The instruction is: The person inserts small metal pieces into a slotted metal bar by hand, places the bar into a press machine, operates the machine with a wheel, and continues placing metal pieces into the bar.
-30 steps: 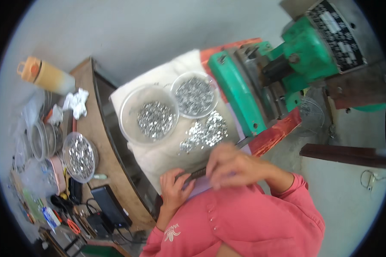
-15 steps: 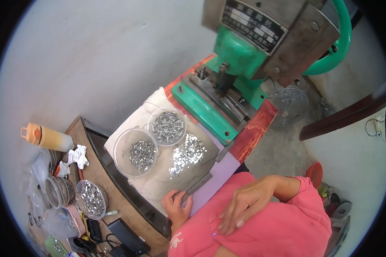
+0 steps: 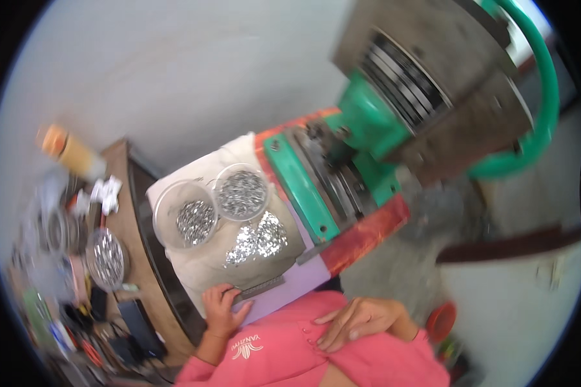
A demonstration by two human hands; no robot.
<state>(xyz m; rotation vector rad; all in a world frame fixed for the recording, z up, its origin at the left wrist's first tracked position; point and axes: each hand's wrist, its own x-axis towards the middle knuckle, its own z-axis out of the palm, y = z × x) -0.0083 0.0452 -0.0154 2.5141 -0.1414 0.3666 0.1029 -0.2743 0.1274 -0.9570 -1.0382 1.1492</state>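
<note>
My left hand (image 3: 223, 308) is at the near edge of the beige cloth. Its thumb and fingers close around the end of a flat grey metal strip (image 3: 265, 288), which lies across the cloth and a purple sheet (image 3: 287, 295). On my pink shirt (image 3: 274, 332) rests my right hand (image 3: 356, 321), fingers stretched out by the buttons, nothing seen in them. Beyond the strip, a heap of shiny small metal pieces (image 3: 258, 240) lies on the beige cloth (image 3: 203, 267). Two clear round tubs behind it, a left one (image 3: 168, 222) and a right one (image 3: 242, 193), hold small metal parts.
A green press (image 3: 300, 193) with a handwheel (image 3: 547, 97) stands on a red bench (image 3: 368, 235) at the right. At the left, a wooden table (image 3: 130, 226) carries an orange bottle (image 3: 74, 153), a tub of metal pieces (image 3: 108, 259) and clutter. A red bowl (image 3: 441, 321) sits at lower right.
My view has turned, so the scene sits tilted and more to the left, with some blur. Both hands keep their places, the left at the strip, the right on the shirt.
</note>
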